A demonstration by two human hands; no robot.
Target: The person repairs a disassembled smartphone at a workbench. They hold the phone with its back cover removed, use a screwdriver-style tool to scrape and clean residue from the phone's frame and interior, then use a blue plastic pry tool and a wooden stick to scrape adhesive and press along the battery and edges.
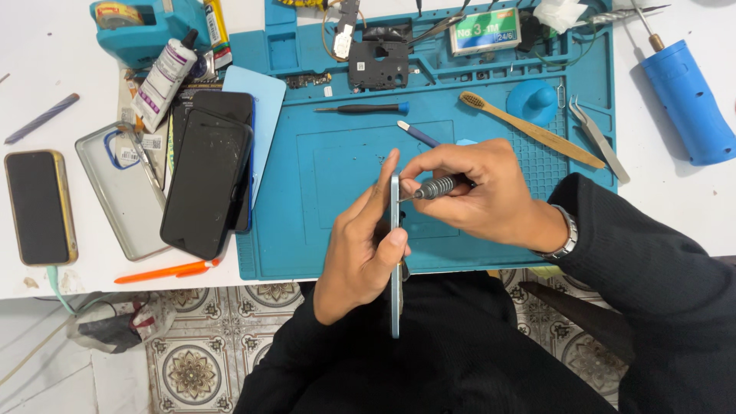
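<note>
Over the blue silicone repair mat [337, 165], our left hand [360, 245] clamps the thin light-blue phone [395, 307] edge-on, and our right hand's [491, 195] fingers pinch a ribbed metal screwdriver [438, 187] against its still closed edge.

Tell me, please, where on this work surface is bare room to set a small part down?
The blue mat is bare in its middle and left, between the stacked dark phones and the left hand. Bare white table lies below the blue cylinder tool. The mat's top edge and the table's upper left are crowded.
</note>
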